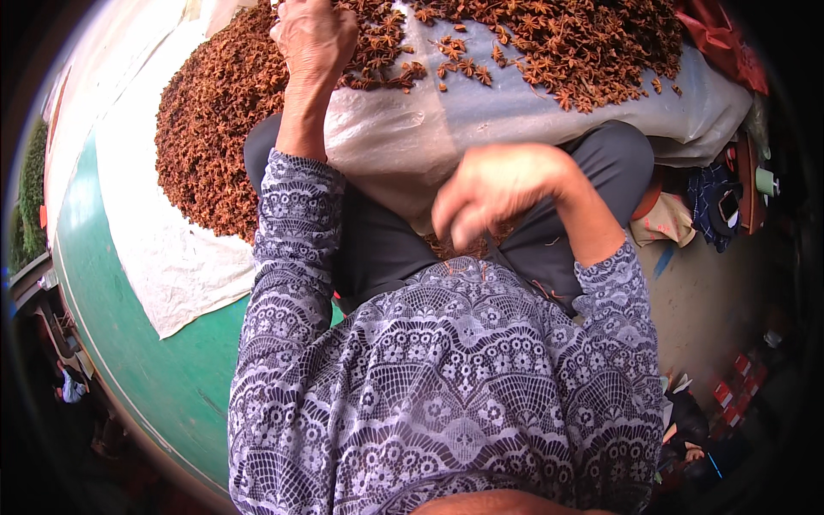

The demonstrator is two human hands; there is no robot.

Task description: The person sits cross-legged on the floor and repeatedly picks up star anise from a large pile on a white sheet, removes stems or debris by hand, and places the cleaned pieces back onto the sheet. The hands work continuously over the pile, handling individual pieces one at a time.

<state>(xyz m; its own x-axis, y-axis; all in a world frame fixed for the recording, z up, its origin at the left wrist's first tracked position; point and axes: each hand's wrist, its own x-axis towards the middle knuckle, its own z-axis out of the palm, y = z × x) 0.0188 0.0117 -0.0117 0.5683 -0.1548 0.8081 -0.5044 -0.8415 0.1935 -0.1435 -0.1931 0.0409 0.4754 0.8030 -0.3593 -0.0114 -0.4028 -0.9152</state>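
My left hand reaches to the top edge of the view, over dried star anise. Its fingertips are partly cut off, so what they hold cannot be made out. My right hand is blurred above my lap, its fingers bent downward; whether anything is in them is hidden. Ahead, a heap of star anise lies on a table-like surface covered with a plastic sheet. A few loose star anise pods lie on the sheet between my hands. More brown pieces show below my right hand, between my legs.
A large star anise pile spreads on a white sheet over the green floor at left. A red plastic bag is at upper right. A beige sack and dark checked cloth lie at right. Another person's hand shows lower right.
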